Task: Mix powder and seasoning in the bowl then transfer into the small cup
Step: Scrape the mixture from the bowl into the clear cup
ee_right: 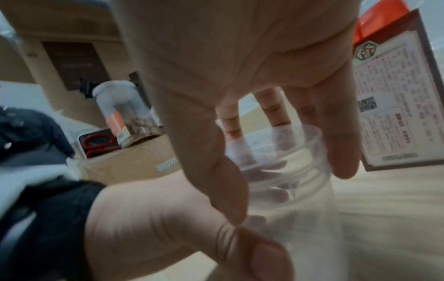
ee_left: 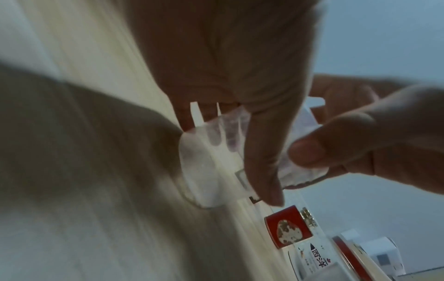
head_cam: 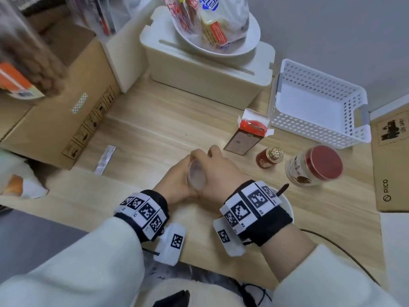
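Both hands hold 1 small clear cup [head_cam: 195,175] over the near middle of the wooden table [head_cam: 155,120]. The left hand [head_cam: 177,182] wraps its fingers around the cup's left side. The right hand [head_cam: 219,173] curls around its right side, thumb near and fingers far. The cup sits between the 2 palms, touching both. The white bowl [head_cam: 287,207] is near and to the right, mostly hidden under the right wrist, with a dark stick [head_cam: 283,189] poking out. 2 red-topped jars [head_cam: 314,166] stand farther right.
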`<act>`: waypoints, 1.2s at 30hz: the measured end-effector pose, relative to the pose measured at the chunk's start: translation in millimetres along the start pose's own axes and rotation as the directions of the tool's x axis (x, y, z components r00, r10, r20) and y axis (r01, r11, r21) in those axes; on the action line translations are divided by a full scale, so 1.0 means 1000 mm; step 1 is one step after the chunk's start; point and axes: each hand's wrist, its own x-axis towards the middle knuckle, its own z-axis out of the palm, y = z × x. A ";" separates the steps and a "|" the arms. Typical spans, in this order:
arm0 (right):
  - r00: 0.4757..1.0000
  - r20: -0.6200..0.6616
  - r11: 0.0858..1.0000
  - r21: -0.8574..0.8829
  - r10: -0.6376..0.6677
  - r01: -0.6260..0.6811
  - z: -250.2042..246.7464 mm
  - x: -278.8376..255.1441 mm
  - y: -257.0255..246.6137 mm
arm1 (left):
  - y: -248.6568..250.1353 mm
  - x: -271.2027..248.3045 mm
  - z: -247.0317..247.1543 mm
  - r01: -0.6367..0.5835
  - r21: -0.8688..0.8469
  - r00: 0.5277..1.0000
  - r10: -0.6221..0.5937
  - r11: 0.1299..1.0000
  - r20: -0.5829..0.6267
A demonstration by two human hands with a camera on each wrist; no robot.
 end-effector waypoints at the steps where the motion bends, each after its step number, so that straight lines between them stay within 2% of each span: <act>1: 1.000 -0.005 0.999 0.051 0.000 0.000 -0.002 -0.001 0.001 | 0.001 -0.001 -0.003 -0.020 -0.002 1.000 0.020 1.000 0.003; 5: 1.000 -0.006 0.952 0.305 0.002 0.000 -0.014 -0.003 0.002 | -0.006 -0.007 -0.017 -0.030 -0.006 0.999 0.030 1.000 -0.025; 7: 1.000 0.007 0.889 0.458 0.017 -0.018 -0.024 -0.002 0.006 | -0.010 -0.011 -0.023 -0.024 -0.070 0.999 0.022 0.997 -0.029; 10: 0.992 0.006 0.779 0.619 0.127 -0.104 -0.032 0.001 0.020 | -0.013 -0.015 -0.031 -0.036 -0.107 0.999 0.032 0.994 -0.043; 14: 0.975 0.090 0.800 0.558 0.205 -0.220 -0.014 0.008 0.031 | -0.018 -0.024 -0.040 -0.045 -0.147 0.994 0.029 0.988 -0.106; 18: 0.977 0.124 0.799 0.562 0.173 -0.212 0.005 0.014 0.032 | -0.020 -0.036 -0.043 -0.067 -0.147 0.992 0.050 0.987 -0.119; 21: 0.979 0.092 0.798 0.568 0.182 -0.202 0.013 0.017 0.032 | -0.023 -0.041 -0.043 -0.074 -0.148 0.991 0.056 0.986 -0.121; 26: 0.991 -0.007 0.857 0.504 0.134 -0.112 0.024 0.018 0.034 | -0.022 -0.048 -0.039 -0.074 -0.151 0.990 0.054 0.986 -0.128; 30: 0.992 0.014 0.905 0.408 0.129 -0.123 0.026 0.016 0.040 | -0.018 -0.052 -0.033 -0.061 -0.144 0.995 0.049 0.988 -0.086; 32: 0.992 -0.017 0.917 0.384 0.122 -0.106 0.021 0.010 0.044 | -0.016 -0.053 -0.029 -0.053 -0.147 0.998 0.046 0.988 -0.051; 34: 0.990 -0.083 0.911 0.407 0.116 -0.072 0.013 -0.002 0.048 | -0.011 -0.053 -0.024 -0.049 -0.139 0.999 0.048 0.989 -0.009; 36: 0.977 -0.165 0.867 0.497 0.138 -0.038 0.003 -0.021 0.057 | -0.004 -0.051 -0.016 -0.053 -0.120 0.997 0.058 0.991 0.041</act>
